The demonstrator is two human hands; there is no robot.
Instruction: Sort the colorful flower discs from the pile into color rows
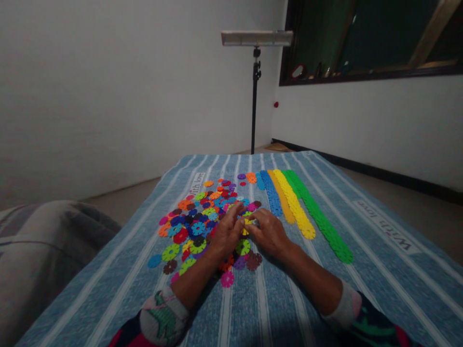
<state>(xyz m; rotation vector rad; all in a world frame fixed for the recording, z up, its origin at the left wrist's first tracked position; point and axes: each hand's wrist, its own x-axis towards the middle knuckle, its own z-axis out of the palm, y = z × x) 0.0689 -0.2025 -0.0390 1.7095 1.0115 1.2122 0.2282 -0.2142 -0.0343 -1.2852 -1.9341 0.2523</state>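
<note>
A heap of notched, flower-shaped plastic discs in many colours (198, 228) lies loosely on the cloth. My left hand (228, 227) is over the right side of this heap, its fingers stretched forward. Beside it my right hand (269, 233) has its fingers bent and drawn together, tips pointing at the left hand. A yellow disc (246, 229) shows between the two hands, near the fingertips. What the right fingers hold, if anything, is too small and dark to make out. Right of my hands lie overlapping rows of discs: a blue row (272, 193), a yellow row (294, 205) and a green row (321, 219).
A striped blue cloth (119, 294) covers the table. An orange-yellow row (282, 197) sits between the blue and yellow ones. Short orange (251, 178) and light-blue (260, 181) stacks are at the far end. Beyond the table stands a lamp on a black pole (254, 106).
</note>
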